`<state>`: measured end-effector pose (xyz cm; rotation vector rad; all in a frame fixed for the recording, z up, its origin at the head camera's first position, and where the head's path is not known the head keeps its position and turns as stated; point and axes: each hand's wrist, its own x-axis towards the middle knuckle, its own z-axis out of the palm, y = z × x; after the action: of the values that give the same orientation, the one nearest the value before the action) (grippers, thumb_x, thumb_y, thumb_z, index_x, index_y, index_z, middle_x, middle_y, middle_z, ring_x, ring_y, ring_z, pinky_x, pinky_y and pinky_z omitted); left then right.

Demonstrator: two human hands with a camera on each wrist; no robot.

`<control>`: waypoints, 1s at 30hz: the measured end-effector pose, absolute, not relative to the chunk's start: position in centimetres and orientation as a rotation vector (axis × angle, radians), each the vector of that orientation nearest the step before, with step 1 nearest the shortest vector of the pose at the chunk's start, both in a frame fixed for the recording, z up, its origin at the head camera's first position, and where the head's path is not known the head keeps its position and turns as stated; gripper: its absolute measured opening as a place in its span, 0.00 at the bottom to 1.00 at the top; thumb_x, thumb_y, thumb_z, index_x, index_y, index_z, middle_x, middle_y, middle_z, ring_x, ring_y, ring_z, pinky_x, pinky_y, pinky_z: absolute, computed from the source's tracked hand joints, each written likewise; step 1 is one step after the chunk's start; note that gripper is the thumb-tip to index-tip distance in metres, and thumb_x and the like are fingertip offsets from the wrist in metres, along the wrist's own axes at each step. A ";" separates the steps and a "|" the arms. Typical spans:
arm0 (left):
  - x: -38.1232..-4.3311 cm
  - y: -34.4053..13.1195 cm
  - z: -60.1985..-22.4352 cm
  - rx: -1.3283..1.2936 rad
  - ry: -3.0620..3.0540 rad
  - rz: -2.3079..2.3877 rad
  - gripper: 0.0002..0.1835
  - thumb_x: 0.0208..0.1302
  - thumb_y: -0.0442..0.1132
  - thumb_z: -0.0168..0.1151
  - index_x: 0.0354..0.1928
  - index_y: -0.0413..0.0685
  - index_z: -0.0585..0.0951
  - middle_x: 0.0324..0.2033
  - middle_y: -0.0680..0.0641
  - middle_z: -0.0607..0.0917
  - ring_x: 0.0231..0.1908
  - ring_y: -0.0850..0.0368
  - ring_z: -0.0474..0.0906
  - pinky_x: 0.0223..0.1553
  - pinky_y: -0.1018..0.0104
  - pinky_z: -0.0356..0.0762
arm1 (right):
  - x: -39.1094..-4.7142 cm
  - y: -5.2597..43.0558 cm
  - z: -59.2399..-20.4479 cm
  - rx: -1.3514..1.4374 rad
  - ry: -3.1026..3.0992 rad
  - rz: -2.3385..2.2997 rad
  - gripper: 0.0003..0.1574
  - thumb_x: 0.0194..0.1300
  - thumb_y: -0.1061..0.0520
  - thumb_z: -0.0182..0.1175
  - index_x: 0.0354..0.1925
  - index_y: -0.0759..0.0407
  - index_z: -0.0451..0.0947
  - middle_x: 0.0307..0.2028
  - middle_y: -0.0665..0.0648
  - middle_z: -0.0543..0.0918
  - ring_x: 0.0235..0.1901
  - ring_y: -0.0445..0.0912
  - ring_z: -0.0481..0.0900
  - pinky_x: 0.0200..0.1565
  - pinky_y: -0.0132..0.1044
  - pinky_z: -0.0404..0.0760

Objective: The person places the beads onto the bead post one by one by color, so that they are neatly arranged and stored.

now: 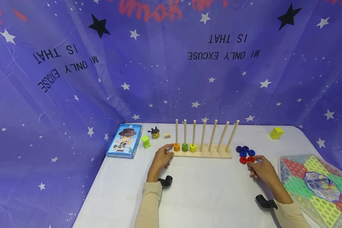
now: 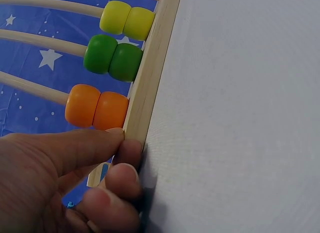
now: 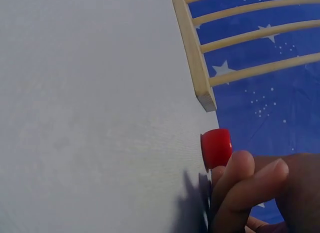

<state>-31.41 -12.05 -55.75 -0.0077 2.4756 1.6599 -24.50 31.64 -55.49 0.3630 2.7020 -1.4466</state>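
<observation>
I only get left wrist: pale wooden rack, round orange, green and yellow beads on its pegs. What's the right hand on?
Observer: The right hand pinches a shiny red round bead.
Operator: Other loose beads?
Observer: Five round ones: a second red bead, two blue beads and two dark-blue beads, all to the right of the pale wooden rack.
Operator: Any bare pegs?
Observer: Four bare wooden pegs, right of the one with the round yellow beads.
</observation>
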 end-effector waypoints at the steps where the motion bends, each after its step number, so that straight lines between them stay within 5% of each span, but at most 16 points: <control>1: -31.4 -12.1 -55.7 -0.005 2.473 1.663 0.24 0.65 0.36 0.59 0.63 0.55 0.74 0.24 0.45 0.77 0.11 0.60 0.68 0.10 0.70 0.71 | -24.4 31.6 -55.2 0.363 2.729 -1.423 0.34 0.69 0.48 0.55 0.61 0.70 0.58 0.25 0.55 0.81 0.17 0.44 0.77 0.19 0.36 0.78; 7: -31.6 -12.3 -55.6 -0.007 2.460 1.684 0.24 0.65 0.36 0.59 0.64 0.54 0.73 0.24 0.46 0.77 0.11 0.60 0.68 0.10 0.70 0.70 | -23.9 30.3 -51.1 0.323 2.965 -1.299 0.34 0.68 0.43 0.55 0.57 0.70 0.66 0.26 0.61 0.82 0.18 0.48 0.79 0.18 0.35 0.76; 19: -32.1 -12.5 -55.3 0.000 2.442 1.703 0.24 0.64 0.35 0.60 0.63 0.56 0.74 0.24 0.45 0.76 0.11 0.59 0.68 0.09 0.69 0.69 | -25.5 21.9 -36.8 -0.039 3.073 -1.470 0.36 0.64 0.41 0.59 0.59 0.64 0.70 0.33 0.60 0.81 0.17 0.48 0.79 0.17 0.35 0.78; 30: -31.6 -12.3 -55.7 0.002 2.443 1.708 0.24 0.64 0.35 0.60 0.63 0.55 0.74 0.23 0.45 0.76 0.10 0.60 0.67 0.09 0.70 0.68 | -29.7 14.6 -35.3 -0.327 2.942 -1.296 0.28 0.65 0.48 0.60 0.60 0.56 0.71 0.33 0.54 0.82 0.21 0.50 0.82 0.15 0.36 0.73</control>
<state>-31.64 -12.35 -55.71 0.0021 2.4429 1.7079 -29.73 14.55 -35.33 -0.3267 2.9423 -1.2965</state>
